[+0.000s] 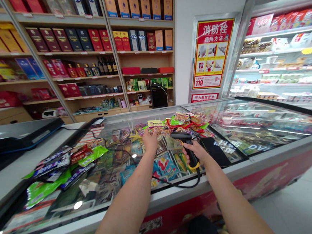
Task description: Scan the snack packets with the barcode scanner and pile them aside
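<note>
My right hand (195, 153) is wrapped round the grip of a black and yellow barcode scanner (181, 135), which is held over the freezer's glass top. Its cable loops down beneath my hands. Left of the scanner, my left hand (150, 138) pinches a small snack packet with a yellow top (155, 123). Just beyond my hands lies a pile of red and green snack packets (181, 119) on the glass. Another pile of purple, red and green packets (65, 163) rests on the glass at the left.
The freezer (129, 115) spans the view, with frozen goods under its glass. A black flat object (215, 152) lies right of the scanner. A grey device (22, 134) sits on the left counter. Stocked shelves (86, 54) and a lit cooler (281, 56) stand behind.
</note>
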A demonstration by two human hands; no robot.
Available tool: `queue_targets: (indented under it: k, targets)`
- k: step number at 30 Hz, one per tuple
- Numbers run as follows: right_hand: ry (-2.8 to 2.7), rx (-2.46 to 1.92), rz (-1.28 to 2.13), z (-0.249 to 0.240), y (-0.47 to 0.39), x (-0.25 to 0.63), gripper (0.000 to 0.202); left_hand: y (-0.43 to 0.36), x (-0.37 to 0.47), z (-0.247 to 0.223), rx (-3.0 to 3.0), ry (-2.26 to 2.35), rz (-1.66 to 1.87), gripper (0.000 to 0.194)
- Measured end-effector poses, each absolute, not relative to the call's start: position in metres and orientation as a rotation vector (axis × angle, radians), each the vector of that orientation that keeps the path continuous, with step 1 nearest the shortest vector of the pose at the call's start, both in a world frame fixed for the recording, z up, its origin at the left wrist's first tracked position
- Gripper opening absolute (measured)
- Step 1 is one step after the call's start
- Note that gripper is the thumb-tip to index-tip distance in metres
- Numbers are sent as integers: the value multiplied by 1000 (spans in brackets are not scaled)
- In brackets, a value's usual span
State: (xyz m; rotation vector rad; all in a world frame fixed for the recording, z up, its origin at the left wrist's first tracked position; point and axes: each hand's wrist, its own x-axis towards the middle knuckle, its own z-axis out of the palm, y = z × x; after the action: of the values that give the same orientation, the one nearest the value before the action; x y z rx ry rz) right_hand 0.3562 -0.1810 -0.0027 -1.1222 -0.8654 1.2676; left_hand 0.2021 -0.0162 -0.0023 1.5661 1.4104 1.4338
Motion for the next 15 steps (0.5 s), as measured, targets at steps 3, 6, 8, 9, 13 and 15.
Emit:
queue_targets:
  k: [3, 6, 8, 9, 13, 15]
  targets:
    - [-846, -1135, 1265, -4, -181, 356, 51, -18, 203, -1, 1534, 1372, 1409, 37]
    - [-842, -1127, 1273, -5, -180, 357, 49, -20, 205, 0, 1517, 1332, 1409, 37]
    - [-846, -1128, 1278, -6, -180, 357, 47, -21, 205, 1, 1522, 1336, 1411, 37]
    - [-849, -1132, 1278, -6, -180, 358, 45, -22, 204, 1, 1527, 1343, 1407, 37]
    - [-859, -1146, 1280, -5, -181, 358, 44, -23, 204, 3, 1583, 1403, 1402, 37]
    - [-864, -1149, 1273, -4, -182, 357, 45, -23, 204, 2, 1641, 1424, 1415, 36]
